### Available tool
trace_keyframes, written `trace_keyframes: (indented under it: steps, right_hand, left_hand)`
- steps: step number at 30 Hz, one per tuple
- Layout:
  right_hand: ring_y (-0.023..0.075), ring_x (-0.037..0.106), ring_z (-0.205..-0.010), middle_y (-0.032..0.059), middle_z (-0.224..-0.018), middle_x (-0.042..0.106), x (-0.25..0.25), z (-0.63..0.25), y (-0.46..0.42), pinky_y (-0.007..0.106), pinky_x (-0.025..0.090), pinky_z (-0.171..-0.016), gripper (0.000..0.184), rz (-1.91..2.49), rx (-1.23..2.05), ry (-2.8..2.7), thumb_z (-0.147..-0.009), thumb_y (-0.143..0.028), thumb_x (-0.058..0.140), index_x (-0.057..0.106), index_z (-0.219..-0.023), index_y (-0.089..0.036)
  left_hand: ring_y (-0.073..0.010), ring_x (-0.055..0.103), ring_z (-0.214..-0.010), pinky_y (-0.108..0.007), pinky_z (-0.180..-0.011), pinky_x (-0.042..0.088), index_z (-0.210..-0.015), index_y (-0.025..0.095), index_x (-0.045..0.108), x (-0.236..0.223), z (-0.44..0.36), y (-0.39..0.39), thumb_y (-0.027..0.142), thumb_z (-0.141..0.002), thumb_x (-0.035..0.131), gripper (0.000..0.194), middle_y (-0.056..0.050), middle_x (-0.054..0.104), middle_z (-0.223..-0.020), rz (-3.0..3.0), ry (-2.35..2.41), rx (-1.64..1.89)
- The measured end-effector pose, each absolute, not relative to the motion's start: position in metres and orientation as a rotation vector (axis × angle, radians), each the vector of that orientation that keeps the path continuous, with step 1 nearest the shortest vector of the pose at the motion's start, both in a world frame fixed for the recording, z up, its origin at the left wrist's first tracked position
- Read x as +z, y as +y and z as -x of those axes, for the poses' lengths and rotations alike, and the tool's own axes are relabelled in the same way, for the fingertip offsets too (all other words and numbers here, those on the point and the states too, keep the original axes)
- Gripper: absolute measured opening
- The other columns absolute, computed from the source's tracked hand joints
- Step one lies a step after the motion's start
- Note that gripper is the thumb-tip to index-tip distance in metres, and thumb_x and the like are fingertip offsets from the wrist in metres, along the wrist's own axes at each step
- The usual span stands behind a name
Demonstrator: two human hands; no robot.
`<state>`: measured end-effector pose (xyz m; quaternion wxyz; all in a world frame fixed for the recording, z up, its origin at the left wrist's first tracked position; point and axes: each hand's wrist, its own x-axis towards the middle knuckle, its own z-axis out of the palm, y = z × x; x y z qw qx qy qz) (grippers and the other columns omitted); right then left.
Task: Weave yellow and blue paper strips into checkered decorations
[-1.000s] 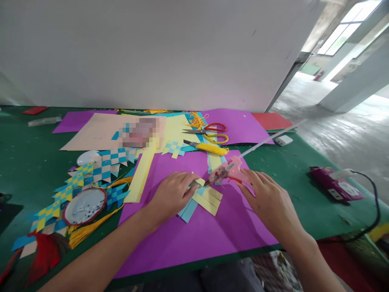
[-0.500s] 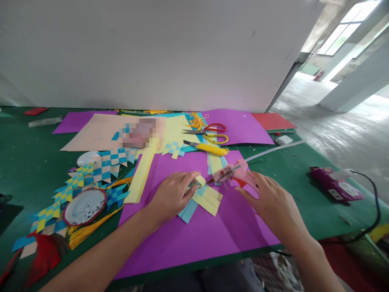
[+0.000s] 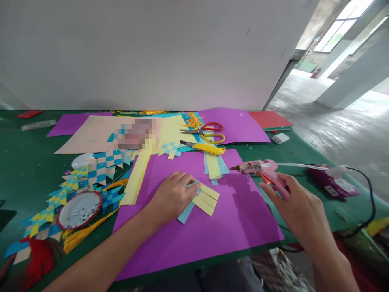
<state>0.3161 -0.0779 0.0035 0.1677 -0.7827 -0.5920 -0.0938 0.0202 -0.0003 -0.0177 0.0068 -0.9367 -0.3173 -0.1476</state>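
Paper strips, yellow and blue, lie on a purple sheet in the head view, under the left hand — fingers curled over them, whether pinching cannot be told — while the right hand grips a glue gun near the sheet's right edge.

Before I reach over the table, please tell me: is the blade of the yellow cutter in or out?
Out: the dark blade sticks out from the grey end of the yellow cutter, pointing leftward.

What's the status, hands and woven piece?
Left hand on woven piece, hiding part. Right hand grips glue gun, nozzle off the piece. Cutter, scissors lie beyond, clear.
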Motion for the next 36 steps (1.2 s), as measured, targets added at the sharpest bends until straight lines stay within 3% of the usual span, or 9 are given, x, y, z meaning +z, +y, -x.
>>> trace_keyframes:
  steps: [11, 16, 20, 23, 29, 36]
  right_hand:
    - [0.0284, 0.066, -0.071, 0.0079, -0.079, 0.068, -0.003, -0.319, -0.076, 0.032, 0.042, -0.055, 0.047, 2.203, -0.23, -1.67, -0.083, -0.065, 0.047, 0.055, -0.104, -0.024]
    - [0.0282, 0.065, -0.07, 0.0091, -0.079, 0.068, -0.004, -0.32, -0.076, 0.032, 0.041, -0.055, 0.046, 2.214, -0.236, -1.679, -0.084, -0.063, 0.045, 0.056, -0.104, -0.023]
    - [0.0282, 0.065, -0.069, 0.008, -0.074, 0.067, -0.003, -0.319, -0.076, 0.031, 0.04, -0.054, 0.051, 2.203, -0.248, -1.679, -0.083, -0.066, 0.044, 0.056, -0.104, -0.021]
    - [0.0274, 0.065, -0.071, 0.0076, -0.076, 0.067, -0.003, -0.319, -0.077, 0.03, 0.04, -0.056, 0.051, 2.214, -0.252, -1.667, -0.083, -0.066, 0.044, 0.056, -0.105, -0.021]
    - [0.0271, 0.066, -0.073, 0.0074, -0.079, 0.067, -0.005, -0.318, -0.076, 0.03, 0.04, -0.058, 0.051, 2.228, -0.214, -1.643, -0.082, -0.066, 0.045, 0.057, -0.104, -0.021]
    - [0.0292, 0.067, -0.074, 0.0087, -0.08, 0.067, -0.002, -0.311, -0.075, 0.03, 0.04, -0.058, 0.05, 2.24, -0.187, -1.639, -0.083, -0.065, 0.046, 0.057, -0.105, -0.021]
  left_hand:
    - [-0.0256, 0.055, -0.104, -0.045, -0.097, 0.041, -0.111, 0.015, 0.059, -0.018, -0.021, -0.006, 0.006, -0.09, 0.042, 0.029, -0.01, 0.063, -0.108, 2.848, -0.748, -0.326]
    - [-0.0259, 0.053, -0.114, -0.046, -0.101, 0.038, -0.121, 0.015, 0.054, -0.019, -0.02, -0.007, 0.008, -0.093, 0.04, 0.032, -0.011, 0.061, -0.119, 2.842, -0.77, -0.411]
    - [-0.0209, 0.048, -0.124, -0.039, -0.107, 0.036, -0.127, 0.015, 0.049, -0.017, -0.021, -0.006, 0.02, -0.097, 0.039, 0.032, -0.009, 0.06, -0.127, 2.929, -0.93, -0.562]
    - [-0.0197, 0.048, -0.126, -0.04, -0.108, 0.035, -0.126, 0.016, 0.05, -0.015, -0.022, -0.004, 0.025, -0.098, 0.037, 0.033, -0.007, 0.061, -0.127, 2.996, -0.993, -0.573]
    - [-0.0257, 0.06, -0.107, -0.05, -0.101, 0.04, -0.125, 0.013, 0.054, -0.007, -0.013, -0.002, 0.037, -0.095, 0.045, 0.039, -0.01, 0.068, -0.111, 2.941, -0.936, -0.428]
    - [-0.0273, 0.063, -0.084, -0.047, -0.082, 0.049, -0.115, 0.007, 0.06, -0.004, -0.004, -0.005, 0.028, -0.092, 0.051, 0.032, -0.012, 0.071, -0.091, 2.715, -0.913, -0.379]
